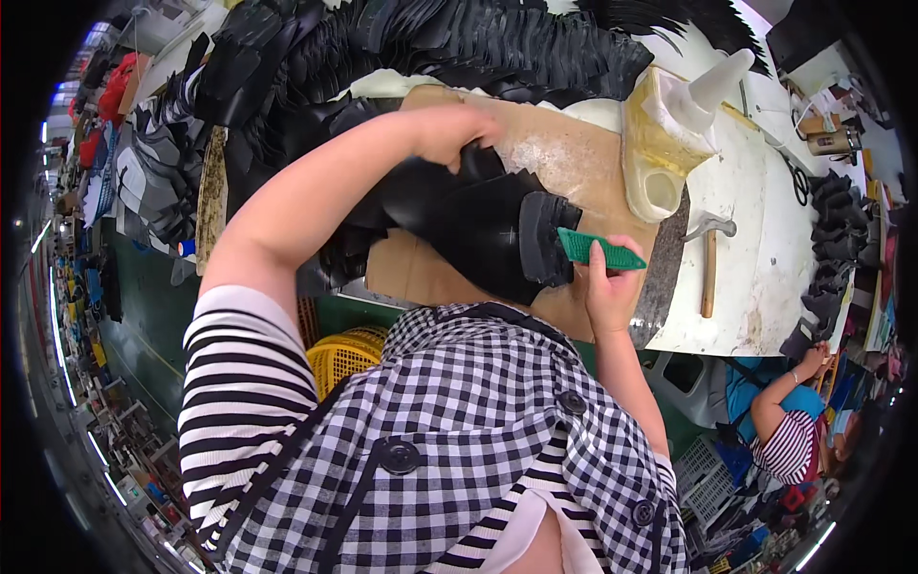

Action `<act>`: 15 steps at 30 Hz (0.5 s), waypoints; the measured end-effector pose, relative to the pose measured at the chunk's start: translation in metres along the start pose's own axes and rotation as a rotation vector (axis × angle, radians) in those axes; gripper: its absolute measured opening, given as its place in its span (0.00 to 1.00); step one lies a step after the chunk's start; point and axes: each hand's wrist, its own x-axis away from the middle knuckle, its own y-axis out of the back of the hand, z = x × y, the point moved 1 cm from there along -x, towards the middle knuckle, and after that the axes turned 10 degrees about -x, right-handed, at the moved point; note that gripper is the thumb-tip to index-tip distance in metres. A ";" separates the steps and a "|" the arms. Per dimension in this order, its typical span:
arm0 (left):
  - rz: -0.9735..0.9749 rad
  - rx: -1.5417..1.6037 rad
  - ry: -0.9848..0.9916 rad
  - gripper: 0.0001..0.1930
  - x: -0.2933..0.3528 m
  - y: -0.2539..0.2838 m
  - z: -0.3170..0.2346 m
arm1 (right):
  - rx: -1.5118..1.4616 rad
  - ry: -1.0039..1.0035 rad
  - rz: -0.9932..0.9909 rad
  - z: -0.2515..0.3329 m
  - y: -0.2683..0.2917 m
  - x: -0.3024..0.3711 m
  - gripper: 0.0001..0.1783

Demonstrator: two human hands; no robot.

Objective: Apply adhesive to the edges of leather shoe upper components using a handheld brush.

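Black leather-like pieces (469, 225) lie in an overlapping stack on a brown cardboard sheet (593, 158) in front of me. My left hand (454, 134) reaches across to the far side of this stack, its fingers closed on the raised edge of a black piece; the hand is slightly blurred. At the stack's right end sits a band of dark grey layered edges (542, 239). Just right of it my right hand (612, 287) pinches a flat green plastic piece (602, 251) with a ridged surface, thumb on top. Its left tip is close to the grey edges; contact cannot be told.
A yellowed glue container (660, 143) with a white nozzle-like part stands beyond my right hand. Right of it lie a hammer (710, 258) and scissors (799, 182). Long rows of black pieces (478, 48) fill the table's far side. Another person (789, 426) works at lower right.
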 end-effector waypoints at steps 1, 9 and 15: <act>0.010 -0.046 0.025 0.25 0.006 0.003 -0.004 | 0.004 -0.024 -0.042 0.000 0.002 0.003 0.14; 0.091 -0.407 0.313 0.23 0.027 0.091 -0.015 | -0.075 -0.129 -0.111 0.004 0.006 0.001 0.14; -0.471 -0.377 0.636 0.41 0.010 0.015 0.059 | -0.022 -0.052 -0.063 0.007 0.002 -0.005 0.16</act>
